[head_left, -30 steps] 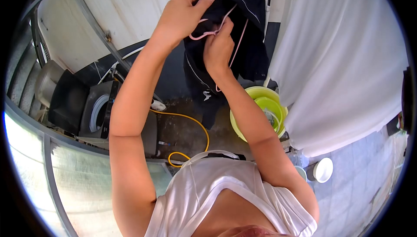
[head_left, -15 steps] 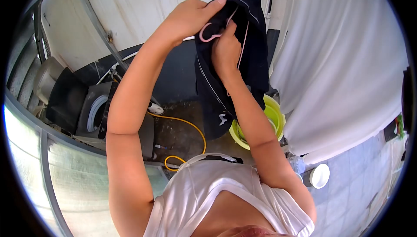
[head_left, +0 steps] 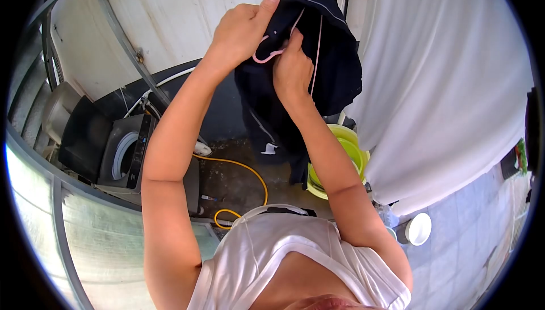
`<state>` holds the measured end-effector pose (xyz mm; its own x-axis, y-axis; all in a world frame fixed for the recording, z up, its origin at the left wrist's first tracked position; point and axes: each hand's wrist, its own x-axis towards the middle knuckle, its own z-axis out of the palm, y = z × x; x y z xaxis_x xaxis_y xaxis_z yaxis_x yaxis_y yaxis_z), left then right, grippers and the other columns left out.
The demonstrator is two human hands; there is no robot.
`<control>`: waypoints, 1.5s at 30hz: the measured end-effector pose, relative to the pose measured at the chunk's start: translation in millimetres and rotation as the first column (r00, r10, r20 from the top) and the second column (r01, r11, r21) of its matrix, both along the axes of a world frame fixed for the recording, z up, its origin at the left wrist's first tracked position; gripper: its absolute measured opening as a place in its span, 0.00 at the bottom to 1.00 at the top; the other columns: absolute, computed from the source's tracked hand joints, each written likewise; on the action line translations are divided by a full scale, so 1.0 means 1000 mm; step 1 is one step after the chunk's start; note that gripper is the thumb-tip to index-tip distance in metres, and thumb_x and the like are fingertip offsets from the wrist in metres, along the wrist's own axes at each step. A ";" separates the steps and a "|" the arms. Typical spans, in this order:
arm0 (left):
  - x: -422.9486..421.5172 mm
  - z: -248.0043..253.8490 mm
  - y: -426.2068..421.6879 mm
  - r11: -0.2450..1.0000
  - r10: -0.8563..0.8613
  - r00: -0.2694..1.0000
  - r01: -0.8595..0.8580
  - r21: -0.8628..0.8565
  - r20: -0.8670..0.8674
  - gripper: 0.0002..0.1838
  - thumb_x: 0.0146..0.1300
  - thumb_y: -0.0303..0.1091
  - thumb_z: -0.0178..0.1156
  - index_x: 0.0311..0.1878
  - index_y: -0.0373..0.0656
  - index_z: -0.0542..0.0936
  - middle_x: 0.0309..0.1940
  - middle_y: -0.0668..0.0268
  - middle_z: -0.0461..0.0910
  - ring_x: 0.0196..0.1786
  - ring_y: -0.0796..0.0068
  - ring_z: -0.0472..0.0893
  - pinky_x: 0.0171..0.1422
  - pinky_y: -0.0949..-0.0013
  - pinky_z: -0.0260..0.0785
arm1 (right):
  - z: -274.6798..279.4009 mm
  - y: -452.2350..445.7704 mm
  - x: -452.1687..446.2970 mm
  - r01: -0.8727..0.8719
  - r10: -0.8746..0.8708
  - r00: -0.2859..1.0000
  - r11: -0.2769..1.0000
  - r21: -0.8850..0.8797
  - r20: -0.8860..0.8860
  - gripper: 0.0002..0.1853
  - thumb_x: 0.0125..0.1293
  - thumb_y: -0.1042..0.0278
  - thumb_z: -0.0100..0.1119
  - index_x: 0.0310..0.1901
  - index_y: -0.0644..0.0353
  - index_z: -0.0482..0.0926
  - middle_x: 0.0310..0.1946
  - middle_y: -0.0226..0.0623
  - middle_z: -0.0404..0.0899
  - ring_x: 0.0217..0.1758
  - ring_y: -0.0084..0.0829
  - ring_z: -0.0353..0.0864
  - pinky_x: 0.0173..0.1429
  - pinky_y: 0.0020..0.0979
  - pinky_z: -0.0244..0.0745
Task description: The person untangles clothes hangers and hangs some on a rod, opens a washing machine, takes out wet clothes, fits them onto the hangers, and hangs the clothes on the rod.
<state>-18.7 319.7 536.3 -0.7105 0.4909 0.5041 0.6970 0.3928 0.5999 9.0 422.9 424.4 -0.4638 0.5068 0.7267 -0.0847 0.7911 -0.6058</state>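
Observation:
A dark navy garment (head_left: 339,68) hangs in front of me, its opening facing my arms and a small white mark near its lower part. At the upper left edge of that opening, my left hand (head_left: 243,30) is closed on the cloth, thumb pointing up and most fingers hidden behind. My right hand (head_left: 294,71) reaches into the opening and is closed around a pink clothes hanger (head_left: 264,59). The hanger's curved hook sticks out left between my hands, and one thin pink bar shows against the dark cloth. The rest of the hanger is hidden inside the garment.
Below the garment stands a yellow-green basin (head_left: 347,139). An open top-loading washing machine (head_left: 122,154) is at left, near a yellow hose (head_left: 258,176) on the floor. A white curtain (head_left: 443,83) hangs at right, above a white bucket (head_left: 419,229).
Both hands have shifted slightly left with the garment and hanger. The garment's lower part has swung, its white mark moving left, and its right side has spread outward.

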 end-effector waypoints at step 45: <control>0.023 -0.054 0.009 0.961 -0.177 0.980 0.192 0.199 -0.090 0.22 0.74 0.48 0.53 0.38 0.35 0.76 0.21 0.66 0.72 0.26 0.79 0.73 0.33 0.70 0.68 | -0.052 0.038 -0.092 -0.607 0.314 0.775 0.613 -0.506 -0.549 0.12 0.68 0.72 0.50 0.51 0.67 0.67 0.37 0.47 0.79 0.39 0.41 0.80 0.44 0.37 0.74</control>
<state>4.7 329.0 482.0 -0.5760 0.4909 0.6537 0.7895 0.1266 0.6006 -83.3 460.6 372.3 -0.5377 0.6920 0.4817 -0.6535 0.0190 -0.7567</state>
